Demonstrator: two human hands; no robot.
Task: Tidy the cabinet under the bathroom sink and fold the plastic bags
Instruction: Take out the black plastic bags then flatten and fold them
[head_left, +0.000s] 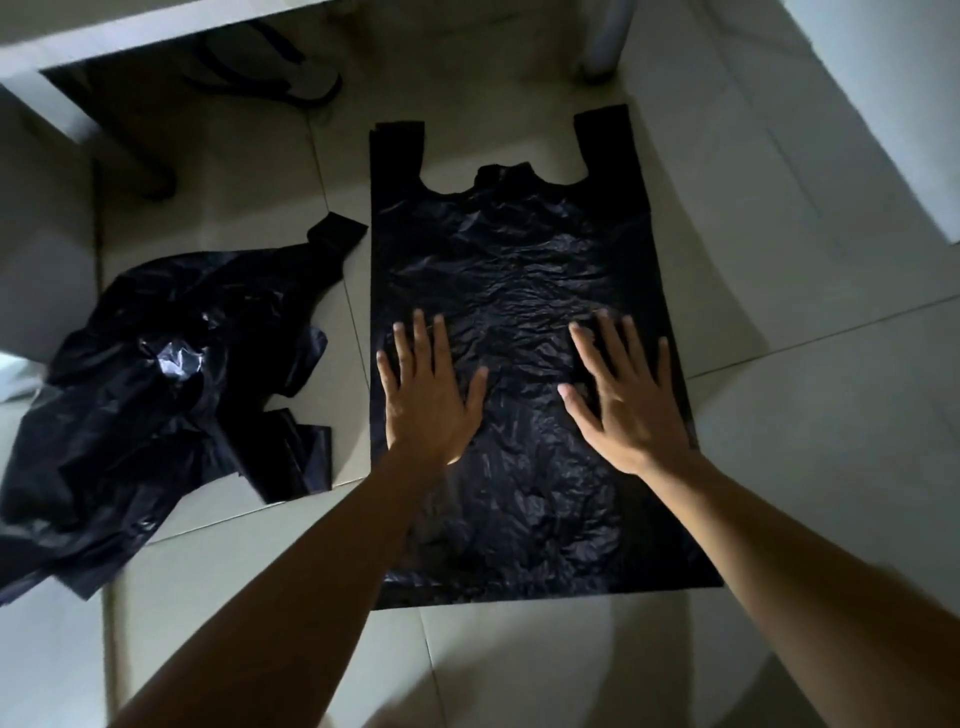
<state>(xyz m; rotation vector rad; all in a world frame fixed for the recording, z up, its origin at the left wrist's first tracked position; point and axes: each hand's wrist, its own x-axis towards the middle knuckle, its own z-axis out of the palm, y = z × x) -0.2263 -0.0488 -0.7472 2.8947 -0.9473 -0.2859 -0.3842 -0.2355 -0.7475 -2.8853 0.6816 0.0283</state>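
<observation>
A black plastic bag (519, 270) lies spread flat on the tiled floor, its two handles pointing away from me. My left hand (427, 395) rests palm down on the bag's left half, fingers spread. On the right half my right hand (626, 402) presses flat too, fingers apart. Neither hand grips anything. To the left a crumpled heap of black plastic bags (156, 395) lies on the floor, apart from the flat bag.
A sandal (291, 73) lies on the floor at the top left under a white cabinet edge (156, 31). A white pipe or leg (605, 36) stands at the top. A white wall or fixture (883, 104) fills the right corner. Pale tiles (805, 415) surround the bags.
</observation>
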